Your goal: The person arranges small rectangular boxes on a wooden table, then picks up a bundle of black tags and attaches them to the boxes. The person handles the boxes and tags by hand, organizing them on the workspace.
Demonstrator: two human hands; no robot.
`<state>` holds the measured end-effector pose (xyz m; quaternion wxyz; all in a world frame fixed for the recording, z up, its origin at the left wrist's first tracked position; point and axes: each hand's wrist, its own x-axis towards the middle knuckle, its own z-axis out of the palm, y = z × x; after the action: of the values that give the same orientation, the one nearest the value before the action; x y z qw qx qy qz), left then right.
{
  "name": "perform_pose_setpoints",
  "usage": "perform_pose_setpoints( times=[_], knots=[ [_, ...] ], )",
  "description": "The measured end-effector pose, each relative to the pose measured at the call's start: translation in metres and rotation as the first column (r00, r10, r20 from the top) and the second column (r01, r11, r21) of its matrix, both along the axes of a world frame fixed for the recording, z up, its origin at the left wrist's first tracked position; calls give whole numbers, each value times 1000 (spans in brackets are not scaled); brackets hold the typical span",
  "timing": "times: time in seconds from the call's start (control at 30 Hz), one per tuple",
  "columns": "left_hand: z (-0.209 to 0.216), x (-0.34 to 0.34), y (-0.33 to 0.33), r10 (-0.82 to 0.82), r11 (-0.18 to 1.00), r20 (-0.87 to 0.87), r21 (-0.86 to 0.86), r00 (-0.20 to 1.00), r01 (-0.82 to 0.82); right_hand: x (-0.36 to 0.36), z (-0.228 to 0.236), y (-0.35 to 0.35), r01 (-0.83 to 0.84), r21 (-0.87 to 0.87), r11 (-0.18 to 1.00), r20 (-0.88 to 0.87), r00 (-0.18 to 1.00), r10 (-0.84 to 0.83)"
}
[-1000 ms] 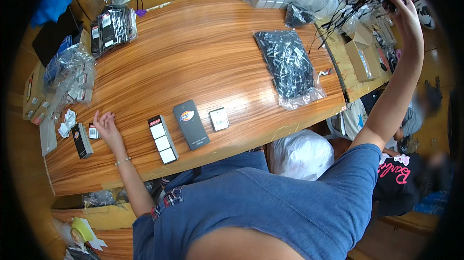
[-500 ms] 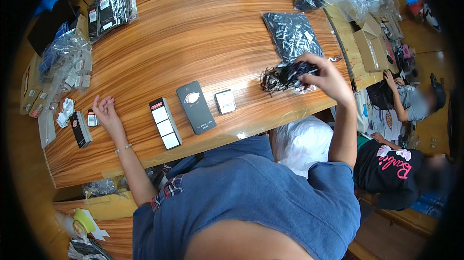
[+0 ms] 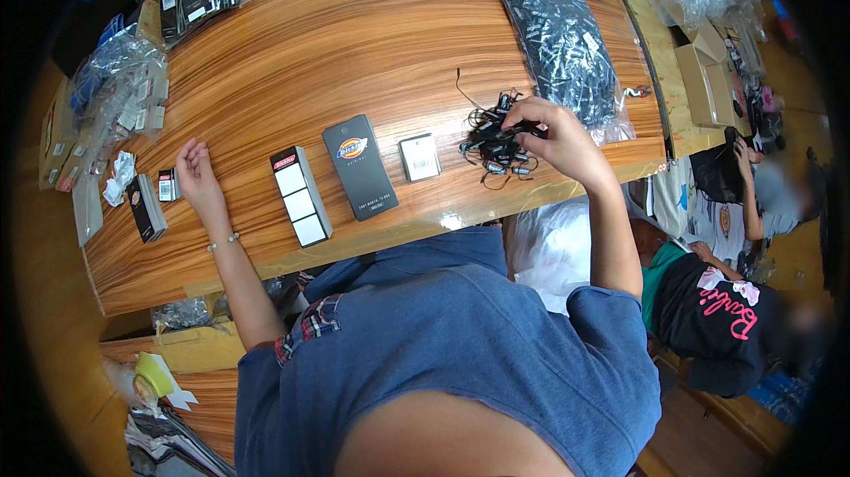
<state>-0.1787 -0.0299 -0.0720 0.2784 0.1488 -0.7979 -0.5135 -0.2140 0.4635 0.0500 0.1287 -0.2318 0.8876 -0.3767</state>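
Cords (image 3: 496,142) — light, limp tangle, snag-prone; right hand (image 3: 558,136) pinching top strands. Left hand (image 3: 197,171) spread flat on table (image 3: 354,43).

A single head-worn fisheye view looks steeply down from above the person's own chest onto the wooden desk (image 3: 372,43), whose edges bend toward the rim. The desk fills the upper picture at arm's reach; the person's blue shirt (image 3: 460,362) fills the lower part, and the floor beyond the desk's right end shows at the right.
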Motion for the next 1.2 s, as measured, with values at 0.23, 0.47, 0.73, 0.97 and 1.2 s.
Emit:
perform_pose_setpoints(
  times=[0.23, 0.47, 0.73, 0.97, 1.2],
  knots=[
    [-5, -1, -3, -2, 1000, -27, -13, 1000, 1, 22, -16, -13, 273, 137, 952, -153, 956, -252],
    [-2, 0, 0, 17, 998, 24, -68, 1000, -16, 7, 12, -12, 213, 28, 977, 1, 977, -213],
    [-5, -1, -1, 17, 997, -2, -72, 1000, -17, 13, 49, -9, 274, -342, 899, 85, 962, -261],
    [-5, 0, -2, 30, 996, 14, -84, 999, -28, 13, 60, -12, 290, -544, 787, 150, 957, -248],
    [-2, 1, 1, 32, 996, 11, -86, 999, -31, 8, 72, -17, 295, -652, 698, 181, 955, -235]
  ],
)
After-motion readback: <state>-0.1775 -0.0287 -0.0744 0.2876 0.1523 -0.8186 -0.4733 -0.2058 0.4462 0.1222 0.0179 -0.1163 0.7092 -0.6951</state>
